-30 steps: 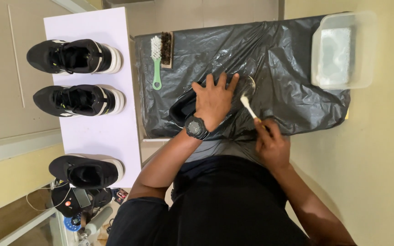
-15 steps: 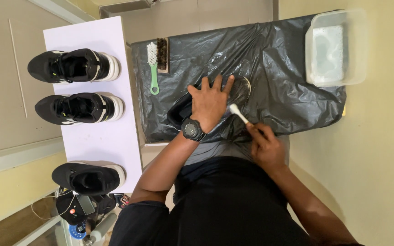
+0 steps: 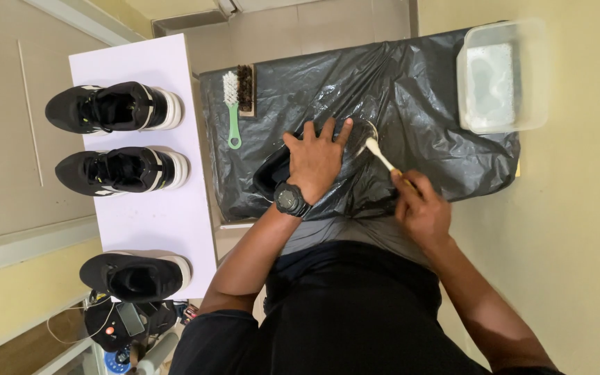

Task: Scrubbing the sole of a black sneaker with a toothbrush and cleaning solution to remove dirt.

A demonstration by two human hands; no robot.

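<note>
My left hand [image 3: 319, 158], with a black watch on the wrist, presses flat on a black shoe [image 3: 280, 167] that lies on a black plastic sheet [image 3: 425, 83]. My right hand [image 3: 421, 208] grips a small white-headed brush [image 3: 378, 151], its head against the shoe's toe end just right of my left fingers. Most of the shoe is hidden under my left hand.
A green-handled white brush [image 3: 232, 107] and a dark bristle brush [image 3: 246, 89] lie at the sheet's left edge. A clear tub of soapy water [image 3: 498, 76] sits at the right. Three black shoes [image 3: 116, 107] [image 3: 123, 170] [image 3: 133, 276] rest on a white board [image 3: 164, 215] at the left.
The small brush in my right hand has shifted along the shoe's toe end. My left hand stays pressed on the shoe. The camera view has shifted slightly.
</note>
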